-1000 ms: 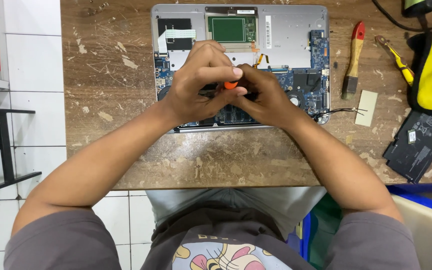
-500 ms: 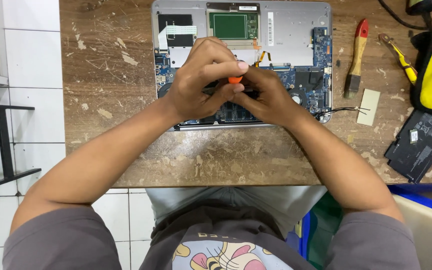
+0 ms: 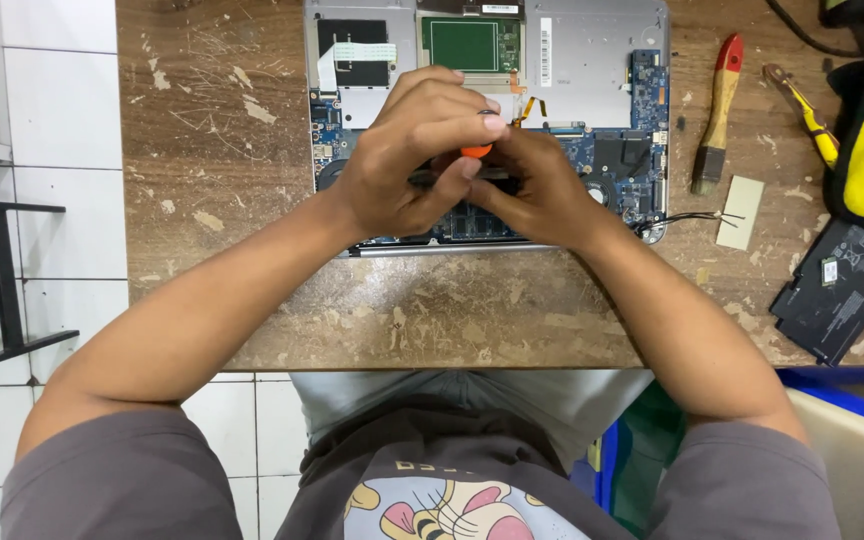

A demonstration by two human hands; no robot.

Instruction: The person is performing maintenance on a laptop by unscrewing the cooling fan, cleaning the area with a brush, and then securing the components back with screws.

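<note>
Because we work over the middle of the opened laptop [image 3: 592, 70], both our hands meet there, close above its blue circuit board. Our left hand [image 3: 407, 160] has its grip curled shut on an orange-handled screwdriver [image 3: 475, 150], of which only the orange cap shows between the fingers; holding it high on the handle probably lets us turn it finely. Our right hand [image 3: 542, 190] presses in against the left, its fingers closed low around the tool, likely to steady the tip, though the tip itself is hidden. The laptop lies at the far edge of the scarred wooden table [image 3: 452, 310], base up, so the board faces us. Off to the right, near but apart, lie a red-handled brush [image 3: 717, 110], a yellow-handled tool [image 3: 802, 115] and a flat black battery pack [image 3: 837, 285], parked within reach yet out of the way.
</note>
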